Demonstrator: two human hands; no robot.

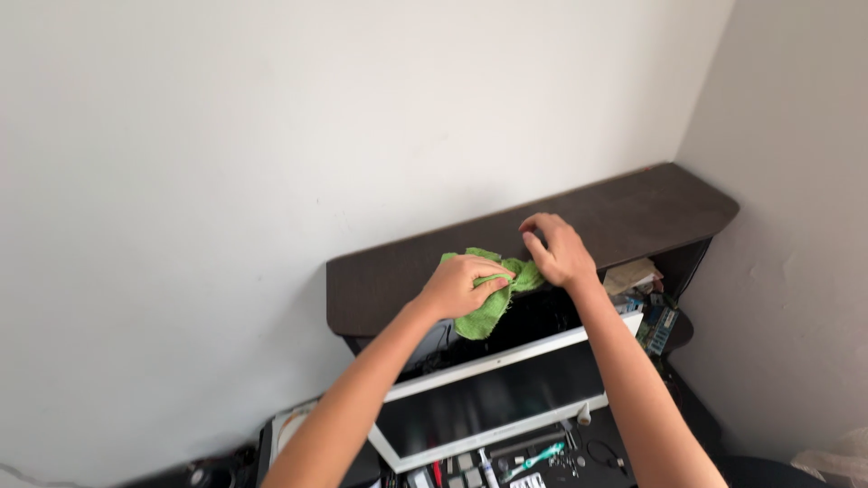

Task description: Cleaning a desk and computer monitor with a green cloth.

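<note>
Both hands are gripping a green cloth (488, 294) over the dark shelf (561, 235).
The left hand (461, 285) is pinching its near end, the right hand (561, 251) clutching the far end — shelf top lying bare to the wall, white-framed monitor (493, 389) sitting just below, clutter beside it.

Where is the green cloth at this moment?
In the head view, the green cloth is at centre, held between the left hand and right hand, above the dark shelf.
</note>
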